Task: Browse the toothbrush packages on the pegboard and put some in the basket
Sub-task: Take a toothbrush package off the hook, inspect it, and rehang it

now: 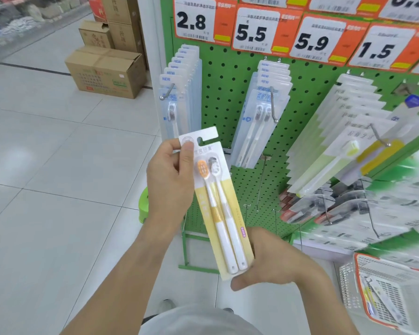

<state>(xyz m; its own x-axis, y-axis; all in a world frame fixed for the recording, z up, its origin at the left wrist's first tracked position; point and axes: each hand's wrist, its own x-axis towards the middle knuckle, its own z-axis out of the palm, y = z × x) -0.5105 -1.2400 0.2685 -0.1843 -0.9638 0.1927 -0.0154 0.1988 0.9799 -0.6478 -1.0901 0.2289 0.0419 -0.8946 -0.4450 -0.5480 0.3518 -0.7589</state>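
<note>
A yellow-and-white toothbrush package with two brushes, one orange-headed and one white, is held upright in front of the green pegboard. My left hand pinches its top left corner by the hang tab. My right hand grips its bottom end from behind. The white wire basket with an orange rim sits at lower right, and one package lies in it. More toothbrush packages hang on hooks: a row at upper left, a two-brush row in the middle, a long row at right.
Orange and white price tags run along the top of the board. Cardboard boxes are stacked on the tiled floor at the left. A green stool stands by the board's foot. Dark packages hang low on the right.
</note>
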